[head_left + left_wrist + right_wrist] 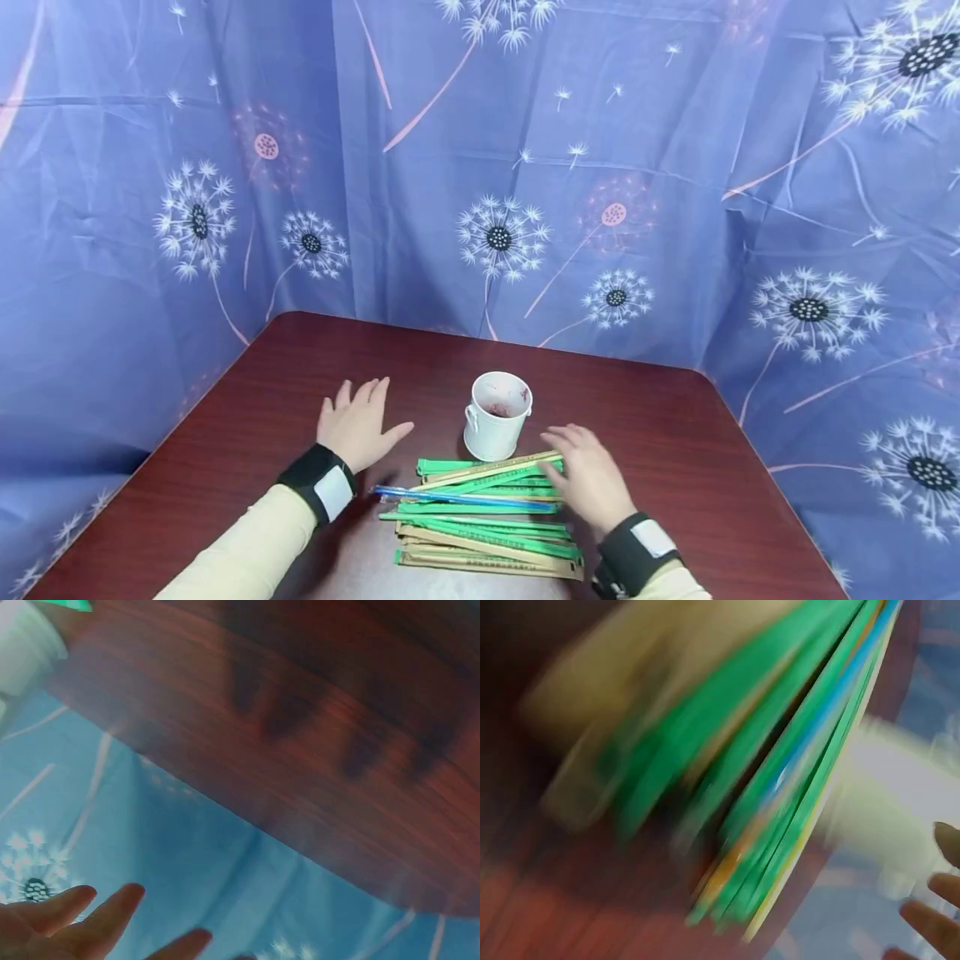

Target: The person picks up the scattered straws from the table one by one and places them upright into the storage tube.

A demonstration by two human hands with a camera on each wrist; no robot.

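The right hand (588,479) is over the right ends of a pile of slim wrapped strips (480,509), its fingers loose, thumb apart, nothing gripped; contact with the pile cannot be determined, and the right wrist view is blurred. Taking the far table edge as 12 o'clock, the pile extends from this hand toward 8 to 9 o'clock. The left hand (356,429) is spread above the table (637,417), fingers fanned and holding nothing, with the pile at its 4 o'clock. The strips are chiefly green and tan, lying roughly crosswise and overlapping; one blue strip (472,499) lies on top. A white bucket (491,437) stands upright at the pile's 12 o'clock, reddish marks visible inside. Patterned cloth (420,208) hangs beyond the table from 9 through 3 o'clock. In this inspector's judgement, the step in hand is a reach about the pile, with no strip lifted. The next move calls for bringing finger and thumb together on one strip, preferably an uppermost one, without dragging its neighbours or knocking the bucket.
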